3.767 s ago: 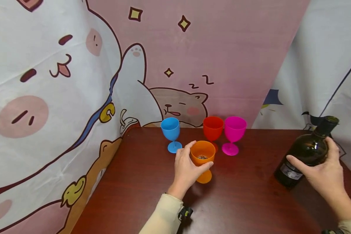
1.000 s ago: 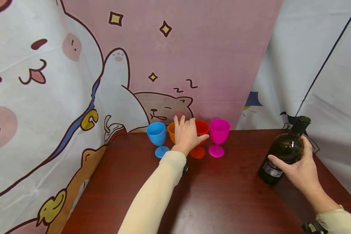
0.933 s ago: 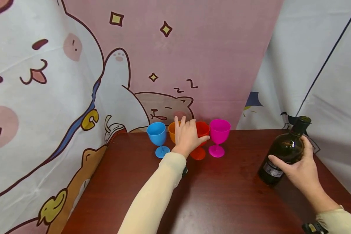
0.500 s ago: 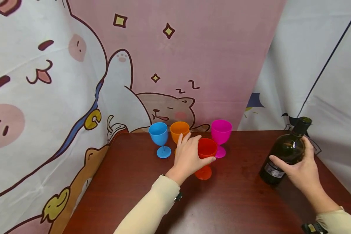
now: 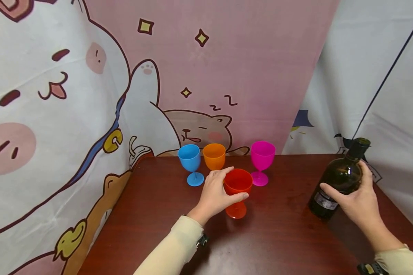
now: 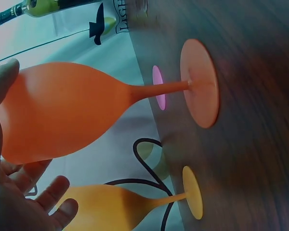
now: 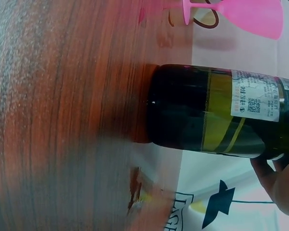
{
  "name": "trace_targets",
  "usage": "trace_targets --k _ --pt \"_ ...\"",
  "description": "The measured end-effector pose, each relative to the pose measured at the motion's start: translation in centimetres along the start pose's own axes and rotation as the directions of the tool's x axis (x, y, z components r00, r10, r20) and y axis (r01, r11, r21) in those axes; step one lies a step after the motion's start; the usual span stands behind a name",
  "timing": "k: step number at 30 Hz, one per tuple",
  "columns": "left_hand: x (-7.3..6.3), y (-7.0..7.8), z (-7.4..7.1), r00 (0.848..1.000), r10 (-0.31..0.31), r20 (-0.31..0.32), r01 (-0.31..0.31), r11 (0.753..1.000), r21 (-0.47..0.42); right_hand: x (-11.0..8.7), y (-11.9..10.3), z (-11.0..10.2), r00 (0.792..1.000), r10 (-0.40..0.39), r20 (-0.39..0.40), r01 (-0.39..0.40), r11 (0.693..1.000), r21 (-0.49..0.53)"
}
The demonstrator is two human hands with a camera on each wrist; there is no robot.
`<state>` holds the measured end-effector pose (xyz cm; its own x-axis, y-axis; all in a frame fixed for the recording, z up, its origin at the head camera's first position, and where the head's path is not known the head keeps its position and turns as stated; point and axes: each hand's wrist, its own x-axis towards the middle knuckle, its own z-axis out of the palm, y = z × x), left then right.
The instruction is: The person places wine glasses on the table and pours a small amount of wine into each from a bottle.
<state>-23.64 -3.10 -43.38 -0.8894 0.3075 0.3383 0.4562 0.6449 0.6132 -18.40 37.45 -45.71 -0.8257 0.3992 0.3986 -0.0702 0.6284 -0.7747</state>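
1. Honestly, my main worry is a slip: L hand (image 5: 214, 195) pinches the red goblet (image 5: 239, 185) high on its bowl, near the rim, w/ thumb on the near side and index finger opposite. If that pinch slackened, the goblet could tip, b/c nothing steadies its thin stem.
2. Orange goblet (image 5: 214, 157) stands just beyond those fingers, blue goblet (image 5: 190, 159) beside it, farther L. A careless backward swing could knock either, IMO.
3. Magenta goblet (image 5: 262, 156) is off past the thumb tip, to the R; less exposed, I'd say.
4. R hand (image 5: 359, 200) grasps the dark btl (image 5: 342, 173) round its body, fingers curled on the R side, thumb across the near face. If the grip eased during a tilt, it could slide thru, b/c the surface looks slick.
5. Pose: L forearm (image 5: 170, 244) slants up-R, R forearm (image 5: 383, 235) up-L, hands well apart over the tabletop (image 5: 278, 236). Btl base, below the R fingers, looks set down; can't tell re: red goblet's foot.
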Motion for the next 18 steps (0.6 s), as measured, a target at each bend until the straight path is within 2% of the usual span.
trace_targets --k 6,13,18 --pt "0.07 -0.08 0.45 1.0 -0.018 -0.005 0.018 0.999 -0.03 -0.09 -0.16 -0.02 0.999 0.036 -0.018 -0.036 0.999 0.003" --pt "-0.17 0.0 0.85 0.998 -0.06 -0.019 0.059 0.997 -0.046 -0.58 -0.13 0.29 0.995 0.047 -0.088 -0.047 0.999 0.006" --pt "-0.41 -0.02 0.74 0.996 -0.083 -0.037 0.08 0.995 -0.067 -0.78 -0.14 0.68 0.996 0.029 -0.081 -0.032 0.999 -0.032"
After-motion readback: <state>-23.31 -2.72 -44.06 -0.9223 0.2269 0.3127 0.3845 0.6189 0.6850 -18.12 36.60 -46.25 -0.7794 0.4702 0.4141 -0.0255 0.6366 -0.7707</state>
